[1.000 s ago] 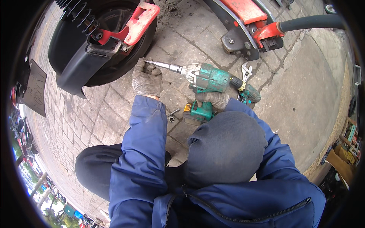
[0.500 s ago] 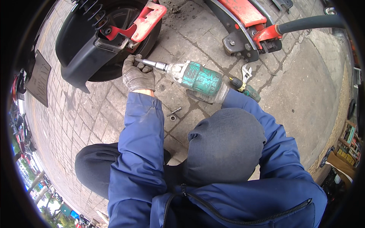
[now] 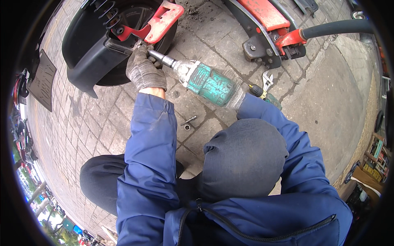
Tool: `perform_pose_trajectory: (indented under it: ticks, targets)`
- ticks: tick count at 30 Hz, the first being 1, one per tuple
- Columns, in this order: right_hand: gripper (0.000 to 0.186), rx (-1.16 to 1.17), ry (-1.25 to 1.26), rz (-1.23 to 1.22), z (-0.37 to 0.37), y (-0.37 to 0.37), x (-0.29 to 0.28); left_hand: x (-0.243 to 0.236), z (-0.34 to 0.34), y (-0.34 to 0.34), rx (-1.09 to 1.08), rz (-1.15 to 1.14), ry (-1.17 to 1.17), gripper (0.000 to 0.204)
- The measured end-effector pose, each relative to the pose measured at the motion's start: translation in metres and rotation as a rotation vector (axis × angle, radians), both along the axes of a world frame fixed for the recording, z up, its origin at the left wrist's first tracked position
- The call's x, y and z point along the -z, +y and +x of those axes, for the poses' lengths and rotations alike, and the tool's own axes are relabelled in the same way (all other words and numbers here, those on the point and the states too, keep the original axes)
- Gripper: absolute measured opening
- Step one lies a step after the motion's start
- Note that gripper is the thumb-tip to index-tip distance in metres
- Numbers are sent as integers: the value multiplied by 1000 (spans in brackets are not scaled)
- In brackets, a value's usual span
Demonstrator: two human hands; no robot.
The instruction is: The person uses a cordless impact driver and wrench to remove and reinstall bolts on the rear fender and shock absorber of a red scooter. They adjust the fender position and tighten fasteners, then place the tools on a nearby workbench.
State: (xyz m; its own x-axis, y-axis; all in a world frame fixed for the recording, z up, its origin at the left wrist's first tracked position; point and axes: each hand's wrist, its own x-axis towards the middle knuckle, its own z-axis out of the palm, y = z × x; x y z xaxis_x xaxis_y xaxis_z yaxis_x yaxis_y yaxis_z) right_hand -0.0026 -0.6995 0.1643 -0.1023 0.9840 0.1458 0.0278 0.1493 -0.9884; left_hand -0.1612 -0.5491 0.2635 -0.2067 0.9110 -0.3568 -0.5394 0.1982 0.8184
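A worn green impact wrench [image 3: 211, 84] lies across my view, its long socket [image 3: 161, 57] pointing up-left at the wheel. My right hand [image 3: 237, 98], in a grey glove, is closed on the wrench's handle; the tool body hides most of the fingers. My left hand [image 3: 145, 70], gloved too, has its fingers curled at the socket's front end, close under the red bracket [image 3: 161, 25]. What sits at the fingertips is partly hidden. Beside the hand are a black mudguard [image 3: 96, 61] and a wheel [image 3: 171, 41].
Right of the wrench lie an adjustable wrench [image 3: 267, 81] and a screwdriver [image 3: 257, 91]. A small metal rod [image 3: 188, 120] and a nut-like ring [image 3: 187, 127] rest on the paving. A red and black frame part [image 3: 264, 18] with a black tube [image 3: 336, 27] stands at the far right.
The impact wrench has tilted, its socket end moving up-left toward the bracket. My left hand has moved slightly up with it, its fingers now against the parts below the bracket.
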Motion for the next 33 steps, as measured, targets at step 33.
perform_pose_trajectory:
  ticks: [33]
  targets:
    - [34, -34, -369, -136, -22, 15, -43, 27, -45, 27, -98, 112, 276, 26]
